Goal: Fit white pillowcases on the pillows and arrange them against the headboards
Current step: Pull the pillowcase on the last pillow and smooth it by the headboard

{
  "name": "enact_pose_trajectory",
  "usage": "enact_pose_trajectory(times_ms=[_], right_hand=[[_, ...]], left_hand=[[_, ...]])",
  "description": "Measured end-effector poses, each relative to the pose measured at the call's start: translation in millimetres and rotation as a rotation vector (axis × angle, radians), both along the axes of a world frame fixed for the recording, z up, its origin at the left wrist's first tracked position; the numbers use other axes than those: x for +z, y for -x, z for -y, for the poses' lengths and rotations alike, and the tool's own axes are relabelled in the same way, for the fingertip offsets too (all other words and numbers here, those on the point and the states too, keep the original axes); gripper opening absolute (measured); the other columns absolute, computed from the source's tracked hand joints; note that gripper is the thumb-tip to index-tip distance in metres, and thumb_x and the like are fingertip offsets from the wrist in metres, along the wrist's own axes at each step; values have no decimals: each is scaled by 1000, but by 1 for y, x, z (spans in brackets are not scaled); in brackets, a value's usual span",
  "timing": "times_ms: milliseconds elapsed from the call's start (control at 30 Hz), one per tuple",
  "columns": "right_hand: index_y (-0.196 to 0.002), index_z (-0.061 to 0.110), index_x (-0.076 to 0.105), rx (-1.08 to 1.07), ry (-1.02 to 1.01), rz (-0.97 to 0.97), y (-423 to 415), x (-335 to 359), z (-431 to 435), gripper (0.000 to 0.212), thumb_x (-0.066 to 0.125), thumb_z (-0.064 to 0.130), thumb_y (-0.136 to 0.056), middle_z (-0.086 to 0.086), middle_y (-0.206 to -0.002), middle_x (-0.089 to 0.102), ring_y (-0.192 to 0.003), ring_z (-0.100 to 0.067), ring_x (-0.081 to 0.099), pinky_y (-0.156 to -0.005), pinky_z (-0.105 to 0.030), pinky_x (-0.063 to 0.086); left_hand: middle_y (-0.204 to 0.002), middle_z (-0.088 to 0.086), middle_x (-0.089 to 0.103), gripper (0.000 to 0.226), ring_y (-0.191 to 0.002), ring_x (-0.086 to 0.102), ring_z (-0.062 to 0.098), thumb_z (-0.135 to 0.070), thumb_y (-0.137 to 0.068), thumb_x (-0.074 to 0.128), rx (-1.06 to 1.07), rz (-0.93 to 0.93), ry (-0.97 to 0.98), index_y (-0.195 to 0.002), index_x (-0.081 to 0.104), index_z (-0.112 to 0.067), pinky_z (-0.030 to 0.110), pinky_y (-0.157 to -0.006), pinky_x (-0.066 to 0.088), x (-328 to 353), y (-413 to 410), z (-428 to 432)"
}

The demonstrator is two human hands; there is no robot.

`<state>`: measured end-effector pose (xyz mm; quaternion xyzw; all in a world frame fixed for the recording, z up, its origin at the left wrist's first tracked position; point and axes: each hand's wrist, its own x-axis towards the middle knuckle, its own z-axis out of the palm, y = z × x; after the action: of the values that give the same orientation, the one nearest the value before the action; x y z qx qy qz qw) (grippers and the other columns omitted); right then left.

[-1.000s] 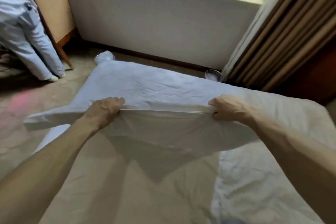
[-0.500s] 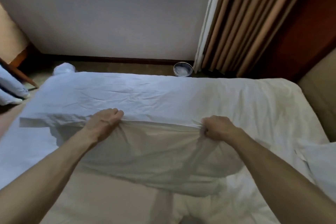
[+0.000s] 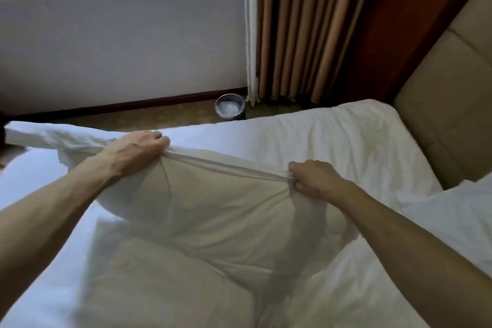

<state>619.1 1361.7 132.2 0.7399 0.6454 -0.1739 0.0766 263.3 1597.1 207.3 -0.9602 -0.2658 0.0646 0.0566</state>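
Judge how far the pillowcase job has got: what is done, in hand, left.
Done: the pillowcase bulges and seems filled. In hand: the left hand and right hand grip its top edge, holding it above the bed. Left: set it against the headboard.

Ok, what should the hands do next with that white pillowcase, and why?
Probably a short downward shake: the left hand and right hand both grip the bunched top edge of the white fabric pillowcase, which bulges unevenly below them.

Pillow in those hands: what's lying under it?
White bedding shows around the pillow, which the left hand and right hand grip by its fabric. Whatever lies directly beneath it is covered.
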Motion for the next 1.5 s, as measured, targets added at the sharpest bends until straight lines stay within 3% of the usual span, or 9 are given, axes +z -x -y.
enact_pose_trajectory(times_ms=[133,333,467,633,733,833,1100,1367,1500], right_hand=[[-93,20,44,-141,-2,26,-36,23,20,10,49,18,-85,3,-77,49,-75,-24,53,-55,-33,29],[-98,22,44,-379,-6,132,-64,48,71,11,49,20,-88,1,-81,54,-77,-25,57,-57,-34,34],[-94,25,40,-599,-9,217,-77,72,101,11,49,20,-92,3,-79,50,-75,-25,52,-61,-33,37],[-94,25,39,-766,-40,305,-92,115,120,11,49,21,-92,2,-82,53,-86,-28,65,-64,-33,41],[-91,25,41,-821,-60,341,-104,137,128,10,50,20,-92,4,-76,53,-69,-24,56,-57,-32,37],[-93,22,46,-836,-39,389,-136,156,129,5,50,18,-91,4,-72,50,-63,-21,48,-51,-30,30],[-105,22,56,-701,-34,454,-280,175,108,18,52,27,-89,-6,-103,69,-97,-32,66,-67,-32,37],[-94,22,52,-679,-16,253,-430,139,124,7,55,26,-89,-3,-92,65,-83,-27,62,-73,-39,52],[-98,22,53,-795,-42,253,-487,114,154,5,54,26,-96,0,-89,63,-80,-22,62,-72,-39,54]], left_hand=[[-80,9,54,11,-69,56,32,-9,-81,63,-145,82,-39,-89,55,-10,32,-56,33,5,-54,-14],[-81,10,62,27,-66,65,35,3,-69,74,-503,136,-33,-90,61,-10,35,-51,47,5,-170,-54],[-90,12,66,21,-76,68,33,-2,-79,70,-685,138,-2,-98,66,-9,37,-60,52,22,-266,-66],[-96,6,64,17,-90,66,30,-5,-89,56,-802,48,-21,-103,62,-12,36,-65,45,64,-344,-63],[-93,8,64,16,-87,67,33,-4,-86,58,-864,103,-13,-100,62,-12,40,-64,50,81,-385,-59],[-96,6,63,19,-90,66,31,-4,-88,57,-858,142,-36,-104,62,-12,38,-63,47,86,-412,-58],[-101,6,63,21,-96,66,30,-6,-89,55,-726,179,-110,-108,62,-14,38,-65,45,81,-479,-52],[-104,2,61,20,-100,64,26,-11,-92,54,-568,26,-127,-109,60,-18,36,-66,49,50,-647,-26],[-94,9,64,18,-90,65,33,-4,-84,61,-594,199,-186,-99,65,-13,39,-69,46,27,-742,5]])
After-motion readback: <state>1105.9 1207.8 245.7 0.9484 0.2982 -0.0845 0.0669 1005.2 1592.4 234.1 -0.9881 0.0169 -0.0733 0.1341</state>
